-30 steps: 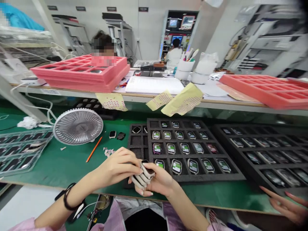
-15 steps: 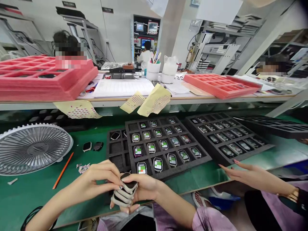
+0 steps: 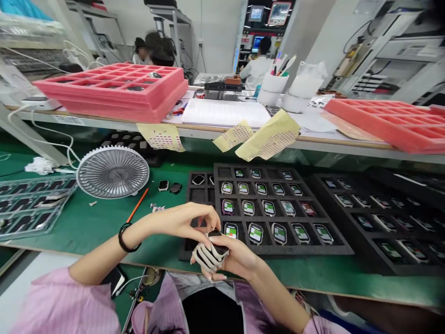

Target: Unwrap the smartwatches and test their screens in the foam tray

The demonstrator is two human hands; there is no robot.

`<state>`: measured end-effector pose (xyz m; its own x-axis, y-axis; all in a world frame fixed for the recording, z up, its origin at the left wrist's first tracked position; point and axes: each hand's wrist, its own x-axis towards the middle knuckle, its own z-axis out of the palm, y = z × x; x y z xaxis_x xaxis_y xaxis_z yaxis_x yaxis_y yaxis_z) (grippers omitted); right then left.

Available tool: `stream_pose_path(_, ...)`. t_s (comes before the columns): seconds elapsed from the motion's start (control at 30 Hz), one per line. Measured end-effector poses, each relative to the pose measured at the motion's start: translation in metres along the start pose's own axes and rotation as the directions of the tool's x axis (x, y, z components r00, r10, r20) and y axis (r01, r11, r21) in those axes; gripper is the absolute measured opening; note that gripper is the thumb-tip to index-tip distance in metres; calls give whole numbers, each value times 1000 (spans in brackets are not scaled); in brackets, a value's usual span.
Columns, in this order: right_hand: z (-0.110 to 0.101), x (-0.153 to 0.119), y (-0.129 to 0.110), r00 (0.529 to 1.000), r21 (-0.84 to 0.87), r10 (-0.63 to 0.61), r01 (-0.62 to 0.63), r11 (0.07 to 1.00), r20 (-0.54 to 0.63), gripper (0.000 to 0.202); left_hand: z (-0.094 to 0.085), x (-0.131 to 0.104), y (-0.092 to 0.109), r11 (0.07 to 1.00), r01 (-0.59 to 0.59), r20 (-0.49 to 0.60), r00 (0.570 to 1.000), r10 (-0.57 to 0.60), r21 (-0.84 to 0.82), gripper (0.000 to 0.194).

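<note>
A small stack of smartwatch cases (image 3: 207,258), pale-rimmed with dark faces, lies in my right hand (image 3: 239,256). Its thumb presses on the uppermost one while the other fingers wrap beneath the stack. From the left, my left hand (image 3: 189,221) bends over the top, thumb and fingertips gripping the edge of the upper smartwatch (image 3: 216,233); the exact contact is partly hidden. Just behind the hands, a black foam tray (image 3: 269,250) holds rows of smartwatches with lit green-and-white screens. Another dark foam tray (image 3: 190,191) is partly covered by it.
Left of the hands lie an orange stick (image 3: 138,204), two loose smartwatches (image 3: 163,185) and a round fan (image 3: 113,172). More filled black trays (image 3: 375,241) stand at right. A shelf edge (image 3: 203,134) with hanging yellow sheets crosses behind; pink foam trays (image 3: 153,99) rest on it.
The view has swung left, bringing a clear tray at far left into sight. A neighbour's hand at right has left the picture. Both my hands still hold the stack.
</note>
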<state>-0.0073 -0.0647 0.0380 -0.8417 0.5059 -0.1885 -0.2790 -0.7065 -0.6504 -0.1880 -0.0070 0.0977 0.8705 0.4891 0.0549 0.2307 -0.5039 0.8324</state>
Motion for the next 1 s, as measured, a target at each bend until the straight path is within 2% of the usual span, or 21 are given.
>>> stream_pose_path(0.07,-2,-1,2,989,-60,-74,66,996,-126,37,-2,0,0,999,28,-1,1000,-28,28,25)
stream_pose_path(0.1,-4,-2,2,968,-129,-142,116,985,-208,39,-1,0,0,998,44,-20,999,-43,47,24)
stream_pose_path(0.13,-5,-4,1,931,-227,-224,161,960,-287,43,0,-1,2,996,62,-51,997,-59,67,24)
stream_pose_path(0.2,-8,-6,-1,826,-478,-411,202,855,-385,55,9,-2,5,988,107,-135,987,-91,116,33)
stream_pose_path(0.27,-9,-5,-2,721,-713,-577,167,681,-383,64,27,-2,7,969,157,-241,965,-108,193,52)
stream_pose_path(0.3,-9,-4,-2,683,-797,-638,135,589,-356,66,37,0,6,952,178,-289,952,-102,249,59)
stream_pose_path(0.37,-8,0,0,635,-894,-711,72,443,-301,69,60,4,0,903,224,-402,914,-63,367,59)
stream_pose_path(0.47,-7,7,4,578,-945,-767,-26,325,-280,72,83,13,-13,829,285,-530,848,16,481,57)
stream_pose_path(0.57,-5,11,7,529,-962,-806,-105,250,-267,76,87,17,-19,800,305,-575,816,60,517,50)
stream_pose_path(0.7,0,12,6,525,-972,-819,-125,197,-233,77,82,16,-18,782,298,-592,798,111,548,45)
stream_pose_path(0.8,4,8,4,556,-965,-791,-87,249,-254,78,79,15,-19,807,251,-604,781,157,534,45)
stream_pose_path(0.9,5,1,1,635,-927,-718,12,376,-283,80,74,13,-24,869,211,-639,755,146,448,41)
stream_pose_path(1.0,1,-7,-6,729,-774,-607,172,609,-316,86,66,8,-25,936,175,-660,747,76,306,35)
